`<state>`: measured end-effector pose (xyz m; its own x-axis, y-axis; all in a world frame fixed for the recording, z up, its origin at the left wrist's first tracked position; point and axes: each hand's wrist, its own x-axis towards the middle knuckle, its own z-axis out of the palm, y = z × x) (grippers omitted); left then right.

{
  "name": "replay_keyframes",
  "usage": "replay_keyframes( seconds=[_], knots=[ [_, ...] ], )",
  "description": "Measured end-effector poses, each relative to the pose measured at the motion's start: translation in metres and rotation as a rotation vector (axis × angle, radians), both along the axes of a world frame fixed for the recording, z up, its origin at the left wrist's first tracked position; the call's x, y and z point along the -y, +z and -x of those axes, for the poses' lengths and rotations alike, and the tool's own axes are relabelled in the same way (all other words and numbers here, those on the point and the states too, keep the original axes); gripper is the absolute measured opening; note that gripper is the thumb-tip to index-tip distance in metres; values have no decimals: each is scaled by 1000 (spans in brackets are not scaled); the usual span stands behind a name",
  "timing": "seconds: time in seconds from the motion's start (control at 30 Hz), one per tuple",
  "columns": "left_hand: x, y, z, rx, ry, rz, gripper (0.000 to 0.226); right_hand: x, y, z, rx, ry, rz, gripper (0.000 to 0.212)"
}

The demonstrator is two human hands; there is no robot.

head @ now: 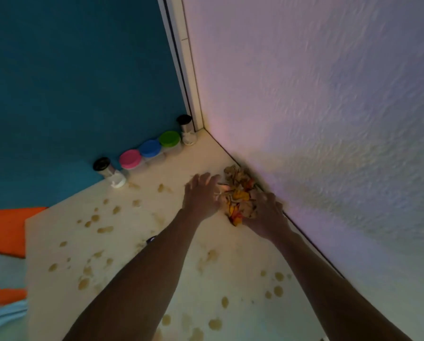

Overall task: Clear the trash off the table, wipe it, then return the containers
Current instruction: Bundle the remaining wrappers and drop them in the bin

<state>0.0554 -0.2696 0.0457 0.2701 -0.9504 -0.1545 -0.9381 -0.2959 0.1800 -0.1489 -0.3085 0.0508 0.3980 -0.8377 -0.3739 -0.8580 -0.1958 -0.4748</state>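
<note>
Both hands gather trash against the wall on the stained counter [122, 254].

Head view: the trash pile [239, 195] runs lengthwise along the wall. The left hand [201, 196] presses it with spread fingers; the right hand [267, 215] cups it, fingers curled. No readable writing on the jars [150, 148].

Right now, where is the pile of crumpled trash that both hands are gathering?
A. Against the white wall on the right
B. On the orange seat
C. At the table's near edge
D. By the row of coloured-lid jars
A: the crumpled trash lies on the table against the white wall, between the left hand and the right hand.
</note>
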Motion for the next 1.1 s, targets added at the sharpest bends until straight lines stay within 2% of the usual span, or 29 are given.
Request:
replay_keyframes(
  seconds=[0.1,0.2,0.27,0.33,0.43,0.63,0.77,0.93,1.0,1.1],
  knots=[
    [24,-5,0,-53,20,-142,72,30,-20,-10,-36,64,-48,105],
    [49,-12,-3,-83,53,-134,54,49,-38,-20,-74,108,-115,112],
    [62,-13,-10,-83,56,-168,43,53,-46,-23,-78,112,-74,108],
    [72,-20,-21,-66,-17,-271,44,59,-55,-28,-51,117,-7,100],
    [76,-35,-39,-78,11,-421,58,66,-64,-37,-35,127,-29,95],
    [75,-43,-52,-45,42,-505,88,75,-74,-52,-106,223,21,83],
    [85,-52,-56,107,2,-523,98,78,-78,-61,-112,167,22,82],
    [92,-59,-69,268,-105,-508,109,80,-86,-67,21,66,2,89],
    [89,-60,-72,220,-117,-526,113,80,-91,-68,117,47,19,86],
    [86,-54,-75,70,-102,-553,101,79,-96,-63,283,35,22,70]
  ],
)
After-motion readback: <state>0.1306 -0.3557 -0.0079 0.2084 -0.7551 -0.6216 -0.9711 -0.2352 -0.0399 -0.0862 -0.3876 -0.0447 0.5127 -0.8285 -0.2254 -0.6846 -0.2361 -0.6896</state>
